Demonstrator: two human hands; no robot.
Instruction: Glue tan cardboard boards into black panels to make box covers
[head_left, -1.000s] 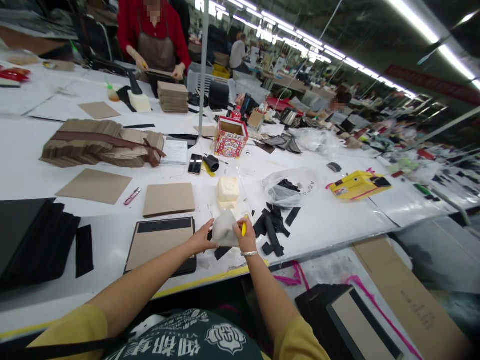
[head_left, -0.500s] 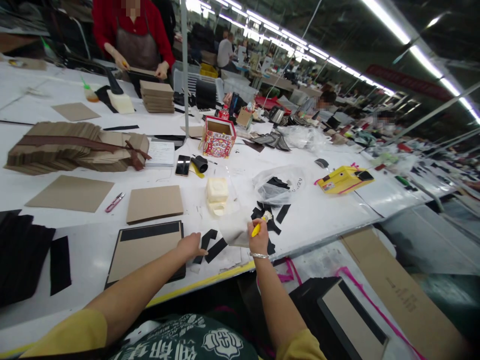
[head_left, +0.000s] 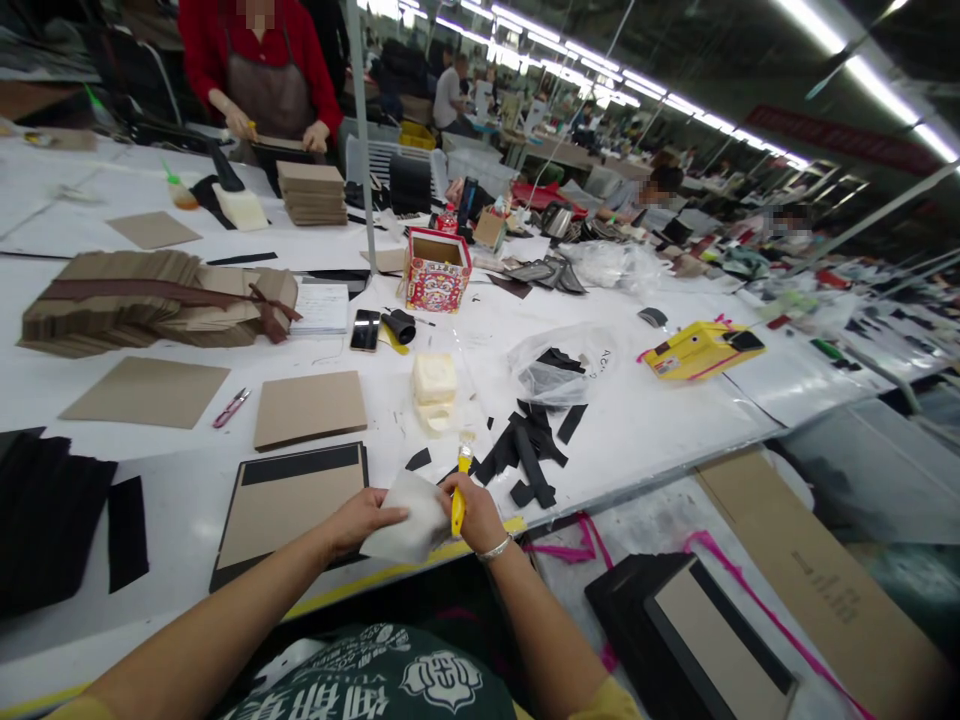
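Black sheets [head_left: 45, 510]: stacked at the table's left edge.
Board panel [head_left: 289, 500]: brown, black strip along its top edge, flat just left of the hands.
Left hand [head_left: 360, 520]: fingers pinching the left edge of the white sheet [head_left: 409, 525], held above the table's near edge.
Right hand [head_left: 472, 510]: closed around a yellow brush [head_left: 459, 495], also touching the sheet's right side.
Black strips [head_left: 529, 450]: loose pile, near, right of the brush.

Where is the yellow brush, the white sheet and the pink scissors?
Yellow brush [head_left: 458, 506], head view, on its yellow handle above the right hand.
White sheet [head_left: 405, 520], head view, middle of the sheet between both hands.
Pink scissors [head_left: 230, 407], head view, on the pink handles.
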